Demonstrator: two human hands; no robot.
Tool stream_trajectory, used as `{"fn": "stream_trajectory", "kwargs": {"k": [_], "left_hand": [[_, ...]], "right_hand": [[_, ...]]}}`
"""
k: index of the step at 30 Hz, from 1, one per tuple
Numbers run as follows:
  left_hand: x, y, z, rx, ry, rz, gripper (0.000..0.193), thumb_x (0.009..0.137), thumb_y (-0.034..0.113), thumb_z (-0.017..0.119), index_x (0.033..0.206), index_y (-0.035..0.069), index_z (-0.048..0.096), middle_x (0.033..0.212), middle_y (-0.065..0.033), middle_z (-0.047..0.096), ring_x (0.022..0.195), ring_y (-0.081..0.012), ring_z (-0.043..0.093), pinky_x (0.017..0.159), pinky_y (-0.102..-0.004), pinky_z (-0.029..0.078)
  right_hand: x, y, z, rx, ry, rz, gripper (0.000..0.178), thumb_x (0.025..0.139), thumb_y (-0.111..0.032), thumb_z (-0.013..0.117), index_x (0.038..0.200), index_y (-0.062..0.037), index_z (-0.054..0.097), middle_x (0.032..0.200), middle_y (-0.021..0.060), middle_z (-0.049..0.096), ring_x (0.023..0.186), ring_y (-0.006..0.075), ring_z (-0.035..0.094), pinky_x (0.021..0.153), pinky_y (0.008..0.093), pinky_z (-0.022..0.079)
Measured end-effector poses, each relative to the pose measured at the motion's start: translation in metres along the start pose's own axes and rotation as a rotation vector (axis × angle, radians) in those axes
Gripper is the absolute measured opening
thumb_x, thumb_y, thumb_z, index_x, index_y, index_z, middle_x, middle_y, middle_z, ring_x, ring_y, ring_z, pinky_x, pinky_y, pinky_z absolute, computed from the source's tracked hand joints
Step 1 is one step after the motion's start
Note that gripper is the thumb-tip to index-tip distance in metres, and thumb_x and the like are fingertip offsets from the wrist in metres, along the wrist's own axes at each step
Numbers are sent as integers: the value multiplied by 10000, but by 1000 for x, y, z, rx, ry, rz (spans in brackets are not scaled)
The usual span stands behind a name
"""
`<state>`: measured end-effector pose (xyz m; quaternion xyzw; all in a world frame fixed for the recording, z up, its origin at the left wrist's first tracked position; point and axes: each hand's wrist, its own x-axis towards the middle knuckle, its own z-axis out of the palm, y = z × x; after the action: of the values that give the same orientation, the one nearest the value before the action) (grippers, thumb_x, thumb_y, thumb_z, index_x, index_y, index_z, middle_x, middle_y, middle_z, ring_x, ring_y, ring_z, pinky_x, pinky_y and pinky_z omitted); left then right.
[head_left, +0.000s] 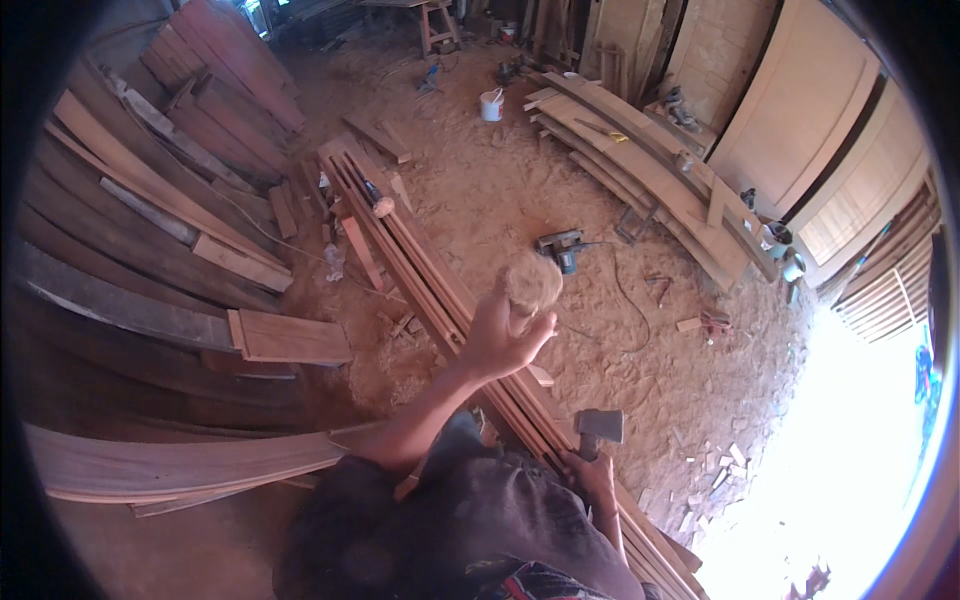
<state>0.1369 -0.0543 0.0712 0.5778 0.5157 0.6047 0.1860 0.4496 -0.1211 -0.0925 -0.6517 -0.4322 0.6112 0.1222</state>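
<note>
My left hand (494, 338) is raised over the long reddish timbers (415, 268), its fingers curled round a round, pale tan lump (531, 283) with a rough face. Whether that lump has a handle is hidden by the hand. Lower and to the right, my right hand (590, 474) grips a hatchet (602, 427) close under its dark metal head. It rests at the right edge of the timbers, which run diagonally beneath both hands. A dark tool (372, 190) with a pale rounded end lies on their far part.
A corded power tool (564, 250) lies on the sandy floor right of the timbers. Stacked planks (640, 150) and leaning door panels (800, 130) line the right. Boards (140, 320) crowd the left. A white bucket (491, 105) stands farther back; wood offcuts (722, 470) lie at right.
</note>
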Motion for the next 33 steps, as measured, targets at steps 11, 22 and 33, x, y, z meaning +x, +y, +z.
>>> {"fn": "stream_trajectory", "kwargs": {"k": [11,22,33], "left_hand": [[48,5,-61,103,97,203,357,951,205,823,1206,18,659,1013,-110,751,841,-180,742,737,-339,628],[66,-12,-68,-401,247,-281,246,953,188,818,849,98,614,620,28,589,483,-62,543,471,-287,487],[74,-35,-68,-424,369,-344,326,957,181,810,771,152,543,573,48,497,446,-88,460,452,-291,374]], "right_hand": [[21,9,2,-17,10,-40,289,835,-216,872,932,32,758,690,92,727,538,148,660,516,314,527],[13,-3,2,-12,24,3,253,826,-225,844,823,11,753,656,45,664,573,133,613,516,337,471],[15,-3,2,3,-30,22,283,847,-238,865,897,-1,719,667,54,677,503,128,611,465,289,470]]}}
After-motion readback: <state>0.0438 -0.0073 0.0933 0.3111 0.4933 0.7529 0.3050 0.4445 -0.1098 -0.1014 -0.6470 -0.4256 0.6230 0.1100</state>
